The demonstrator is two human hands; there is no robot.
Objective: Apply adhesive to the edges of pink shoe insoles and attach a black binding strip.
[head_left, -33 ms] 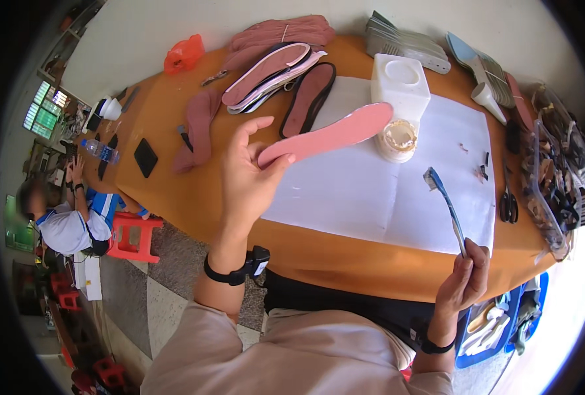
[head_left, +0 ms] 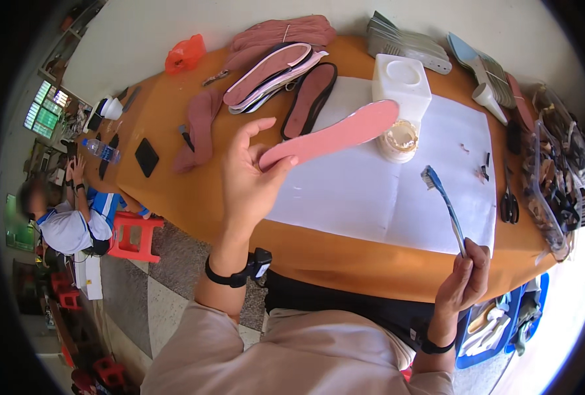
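Note:
My left hand (head_left: 253, 171) pinches the heel end of a pink insole (head_left: 335, 136) between thumb and fingers, with the index finger raised. The insole is held up over the white sheet (head_left: 345, 197), its far tip overlapping the view of a white jar (head_left: 398, 145) with tan residue round its mouth. In my right hand (head_left: 465, 280), at the table's near right edge, is the handle of a blue toothbrush (head_left: 445, 201), bristles up. Behind the insole lie a dark-edged pink insole (head_left: 311, 99) and a stack of insoles (head_left: 266, 79).
A square white container (head_left: 401, 82) stands behind the jar. Scissors (head_left: 508, 201) and a plastic bin of dark scraps (head_left: 546, 191) are at the right. Bundled pink pieces (head_left: 279, 36) and grey ones (head_left: 408, 49) line the wall. Leftward are a phone (head_left: 146, 157), a bottle (head_left: 101, 151) and a seated person (head_left: 75, 224).
The pink insole's far tip has shifted slightly right and up with my left hand. My right hand and the toothbrush stay almost still.

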